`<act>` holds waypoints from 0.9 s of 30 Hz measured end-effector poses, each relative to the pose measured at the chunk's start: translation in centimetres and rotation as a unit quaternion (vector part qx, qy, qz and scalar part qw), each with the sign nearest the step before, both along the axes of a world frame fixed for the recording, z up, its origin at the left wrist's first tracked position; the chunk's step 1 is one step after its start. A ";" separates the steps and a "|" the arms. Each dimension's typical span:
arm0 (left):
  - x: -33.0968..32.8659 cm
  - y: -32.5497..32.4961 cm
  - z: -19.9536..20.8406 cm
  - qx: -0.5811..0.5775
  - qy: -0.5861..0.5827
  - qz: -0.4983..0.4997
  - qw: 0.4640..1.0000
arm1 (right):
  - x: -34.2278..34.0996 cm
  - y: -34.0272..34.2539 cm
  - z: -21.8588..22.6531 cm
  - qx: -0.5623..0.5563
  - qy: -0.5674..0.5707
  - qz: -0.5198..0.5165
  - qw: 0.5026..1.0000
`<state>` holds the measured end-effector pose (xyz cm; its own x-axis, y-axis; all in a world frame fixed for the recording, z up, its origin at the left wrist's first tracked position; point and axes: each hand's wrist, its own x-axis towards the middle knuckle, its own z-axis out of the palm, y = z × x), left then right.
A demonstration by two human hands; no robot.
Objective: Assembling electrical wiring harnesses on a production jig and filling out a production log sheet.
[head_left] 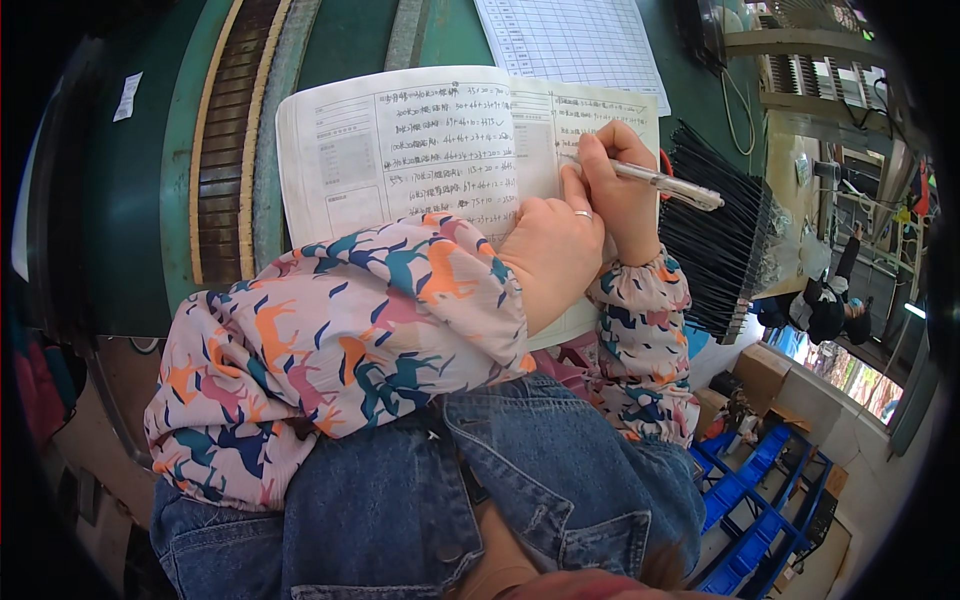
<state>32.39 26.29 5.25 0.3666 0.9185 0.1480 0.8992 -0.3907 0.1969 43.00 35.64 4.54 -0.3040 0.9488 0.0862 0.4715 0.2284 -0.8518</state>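
Note:
An open notebook (345, 200) with handwritten lines lies on the green table in front of me. My right hand (622, 195) is closed around a pen (668, 186) with a clear barrel, low over the right-hand page. The pen's tip is hidden behind my fingers. Across the middle fold, my left hand (555, 245) rests on the right-hand page, a ring on one finger. Its fingers lie on the paper close beside my right hand, holding nothing that I can see. Patterned sleeves cover both forearms.
A printed grid sheet (580, 40) lies partly under the notebook's far edge. Right of it is a thick bundle of black strips (715, 230). A slatted brown track (225, 140) crosses the table at left. Blue metal frames (760, 500) stand on the floor at right; a person (830, 305) is farther off.

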 end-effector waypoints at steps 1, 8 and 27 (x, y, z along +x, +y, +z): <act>0.1 0.0 0.0 0.001 0.000 0.002 1.000 | 0.2 0.1 -0.2 -0.006 0.002 -0.008 1.000; 0.1 -0.1 -0.6 0.038 0.009 0.006 0.999 | 0.5 -0.9 0.4 -0.066 0.111 -0.034 0.991; 0.1 0.3 -1.0 0.027 -0.004 0.008 1.000 | 4.5 0.8 1.7 -0.066 0.405 -0.018 0.912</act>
<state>32.46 26.60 4.26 0.3499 0.9153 0.1996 0.9042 -0.3857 0.1834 47.51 36.47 6.22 -0.1598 0.9754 0.1521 -0.3190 0.0948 -0.9430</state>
